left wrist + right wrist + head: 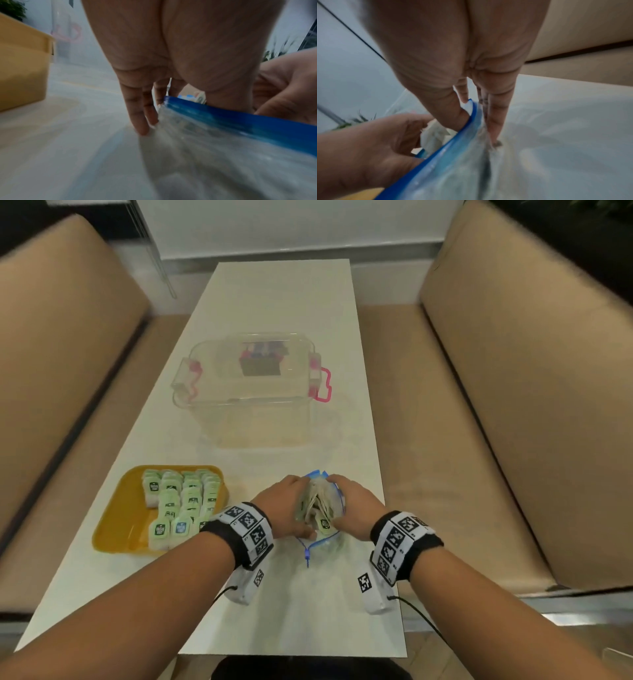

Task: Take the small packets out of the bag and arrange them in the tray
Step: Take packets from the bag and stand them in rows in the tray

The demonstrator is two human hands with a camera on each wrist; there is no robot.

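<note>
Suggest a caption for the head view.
Both hands hold the bag open beside the packet-filled tray.

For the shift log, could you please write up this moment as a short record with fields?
Setting: white table between two tan benches
Bag: clear zip bag with a blue rim, mouth spread open, packets still inside
Left hand: left hand pinches the bag's left rim, thumb inside
Right hand: right hand pinches the right rim, thumb inside
Tray: yellow tray left of the bag, holding rows of green-labelled packets
Other: clear lidded box with pink latches, farther back
Progress: partly done
</note>
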